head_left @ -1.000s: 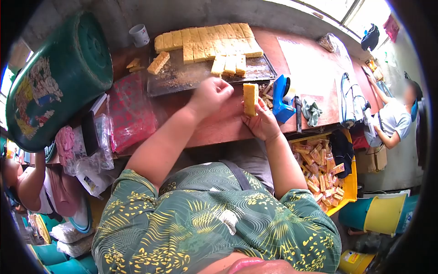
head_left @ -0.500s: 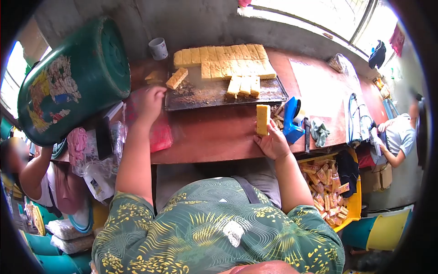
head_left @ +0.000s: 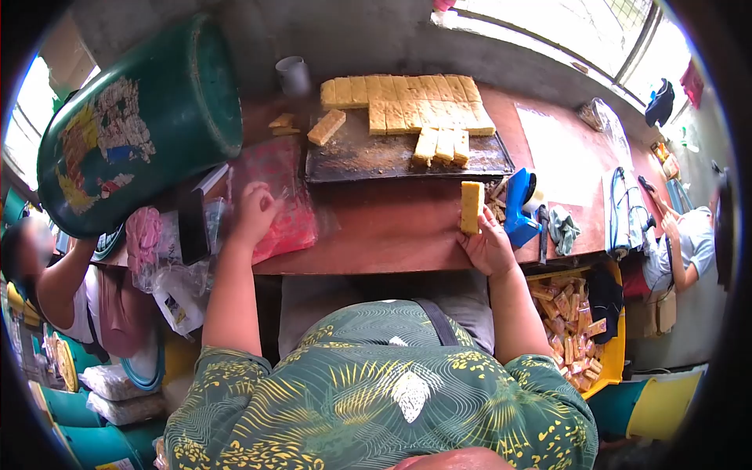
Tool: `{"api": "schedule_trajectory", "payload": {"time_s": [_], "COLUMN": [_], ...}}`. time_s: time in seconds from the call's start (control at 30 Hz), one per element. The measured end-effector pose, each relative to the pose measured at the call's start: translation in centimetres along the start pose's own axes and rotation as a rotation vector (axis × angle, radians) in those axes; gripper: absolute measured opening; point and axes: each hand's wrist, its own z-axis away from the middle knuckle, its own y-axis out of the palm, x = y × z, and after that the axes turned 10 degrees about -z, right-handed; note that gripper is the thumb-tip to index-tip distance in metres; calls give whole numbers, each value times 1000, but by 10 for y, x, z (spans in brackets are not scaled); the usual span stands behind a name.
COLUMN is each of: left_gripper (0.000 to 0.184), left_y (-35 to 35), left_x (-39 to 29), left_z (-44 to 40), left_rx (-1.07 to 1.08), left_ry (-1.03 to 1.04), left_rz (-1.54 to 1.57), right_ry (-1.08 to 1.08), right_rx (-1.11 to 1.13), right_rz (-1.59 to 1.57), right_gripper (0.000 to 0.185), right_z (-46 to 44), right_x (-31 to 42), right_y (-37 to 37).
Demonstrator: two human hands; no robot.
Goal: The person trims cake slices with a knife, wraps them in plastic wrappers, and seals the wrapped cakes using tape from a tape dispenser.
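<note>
Upright in my right hand (head_left: 491, 244) is a yellow bar of cake (head_left: 471, 207), pinched between thumb and fingers above the table's front edge. My left hand (head_left: 257, 213) is over a red-and-clear stack of plastic wrappers (head_left: 286, 223); its fingers are curled together, and whatever may be between them is too small to make out. Beyond the hands lies a dark baking tray (head_left: 337, 166) bearing rows of cut cake (head_left: 423, 102). One loose cake bar (head_left: 327, 127) rests at its left side, and several more stand near its front.
A blue tape dispenser (head_left: 521, 210) stands right of my right hand, beside crumbs and a grey cloth (head_left: 562, 229). Below it, a yellow crate (head_left: 619, 352) holds wrapped bars. A large green drum (head_left: 157, 133) leans at left; a white mug (head_left: 293, 76) stands behind. Other people work at both sides.
My left hand has moved from beside the tray's left edge toward me, down onto the plastic wrappers, its fingers curled. My right hand still holds the cake bar. The view has shifted slightly.
</note>
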Motion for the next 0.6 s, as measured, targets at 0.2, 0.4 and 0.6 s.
{"api": "schedule_trajectory", "payload": {"time_s": [0.2, 0.4, 0.6], "left_gripper": [22, 25, 23], "left_y": [-13, -13, -1], "left_x": [-1, 19, 50], "left_z": [6, 3, -26], "left_rx": [14, 78, 18], "left_ry": [119, 83, -84], "left_rz": [16, 111, 550], "right_ry": [-6, -7, 7], "right_rx": [6, 30, -7], "right_rz": [14, 42, 17], "right_gripper": [44, 43, 44], "right_z": [-3, -2, -3], "right_x": [-1, -1, -1], "right_y": [-4, -2, -1]}}
